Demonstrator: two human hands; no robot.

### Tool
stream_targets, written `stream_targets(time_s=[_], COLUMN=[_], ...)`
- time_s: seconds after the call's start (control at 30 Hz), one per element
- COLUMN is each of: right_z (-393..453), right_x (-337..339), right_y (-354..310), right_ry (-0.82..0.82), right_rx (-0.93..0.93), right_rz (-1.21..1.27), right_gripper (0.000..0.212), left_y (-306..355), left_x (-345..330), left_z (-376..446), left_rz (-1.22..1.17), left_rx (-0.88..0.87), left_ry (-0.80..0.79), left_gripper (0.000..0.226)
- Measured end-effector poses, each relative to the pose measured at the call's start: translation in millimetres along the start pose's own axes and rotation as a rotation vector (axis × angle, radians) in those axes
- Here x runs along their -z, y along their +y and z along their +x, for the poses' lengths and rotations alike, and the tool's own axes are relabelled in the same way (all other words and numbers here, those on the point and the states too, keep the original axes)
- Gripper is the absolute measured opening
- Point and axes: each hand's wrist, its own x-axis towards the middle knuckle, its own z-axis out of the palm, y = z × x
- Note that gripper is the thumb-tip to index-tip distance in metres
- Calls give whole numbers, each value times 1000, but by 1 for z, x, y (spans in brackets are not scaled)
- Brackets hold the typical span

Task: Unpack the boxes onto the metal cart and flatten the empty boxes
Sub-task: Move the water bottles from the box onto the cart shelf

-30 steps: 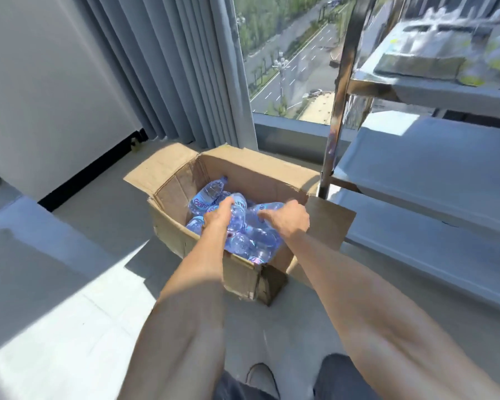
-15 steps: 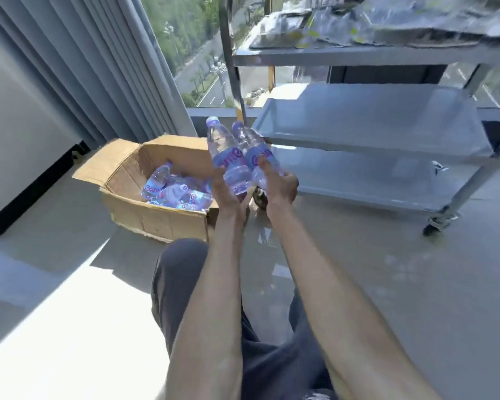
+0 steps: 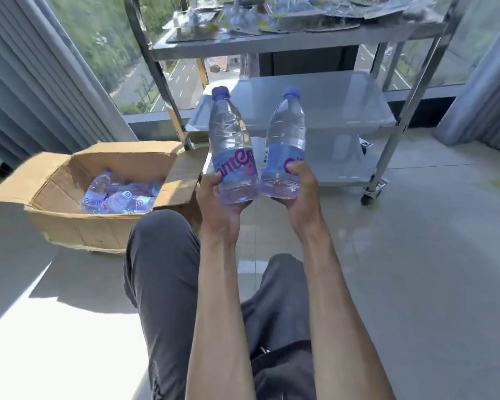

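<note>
**2 water bottles in hand, on the way to the cart**

Nearest the camera, the person crouches with both arms stretched forward. The left hand (image 3: 214, 197) has its fingers clamped round the base of 1 water bottle (image 3: 233, 148); the right hand (image 3: 299, 192) grips a second water bottle (image 3: 286, 145) the same way. Both bottles stand upright, capped, side by side and nearly touching. To the left on the floor sits the open cardboard box (image 3: 98, 226), with several more bottles (image 3: 119, 197) lying inside. Beyond the hands stands the metal cart (image 3: 399, 122), its middle shelf bare and the top shelf holding packets. The step in hand looks like unpacking; next, the 2 bottles likely need carrying forward and setting upright on the middle shelf.
</note>
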Motion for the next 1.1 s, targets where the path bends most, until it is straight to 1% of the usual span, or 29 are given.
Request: stream_targets(time_s=[0.07, 0.1, 0.13, 0.17, 0.23, 0.27, 0.4, 0.53, 0.6, 0.63, 0.77, 0.83, 0.87, 0.93, 0.97, 1.0, 1.03, 1.1], right_z=[-13, -21, -28, -35, -44, -48, -54, -52, -52, -54, -54, -55, -56, -57, -57, -57, -56, -55], right_x=[9, 12, 15, 17, 19, 19, 24, 32, 30, 28, 26, 24, 24, 22, 21, 21, 22, 24], right_y=[5, 7, 8, 9, 10, 10, 6, 3, 4, 3, 9, 14, 17, 21, 23, 25, 27, 31], right_ry=[-16, -28, -37, -44, -54, -44, -52, -75, -79, -96, -181, -215, -237, -235, -231, -226, -226, -220], right_rx=[4, 7, 11, 16, 28, 35, 79, 111, 119, 102, 39, 27, 23, 11, 7, 13, 21, 5], right_rz=[3, -3, -12, -21, -29, -36, -39, -24, -29, -13, 143, 119, 78, -16, -43, -60, -70, -65], right_gripper=[37, 35, 36, 42, 54, 56, 58, 51, 51, 47, 40, 39, 45, 72, 80, 79, 72, 46], left_y=[1, -1, -6, -10, -16, -19, -24, -26, -21, -19, -16, -16, -18, -21, -22, -23, -24, -25], left_x=[-2, 0, 2, 4, 5, 5, 4, -1, -1, -1, 4, 9, 12, 20, 24, 27, 31, 40], left_z=[-12, -18, -24, -30, -40, -43, -47, -45, -44, -44, -45, -45, -45, -43, -42, -42, -41, -41], left_rz=[50, 69, 80, 73, 48, 52, 26, -12, -21, -17, 28, 34, 37, 52, 47, 38, 26, 8], left_rx=[21, 35, 43, 48, 51, 54, 48, 22, -7, -13, -13, -23, -21, 0, 10, 23, 35, 61], left_ry=[-36, -23, -4, -1, -32, -44, -107, -187, -178, -162, -90, -101, -115, -128, -136, -146, -155, -162], left_gripper=[45, 44, 44, 45, 50, 48, 42, 36, 38, 40, 43, 43, 48, 67, 74, 77, 76, 69])
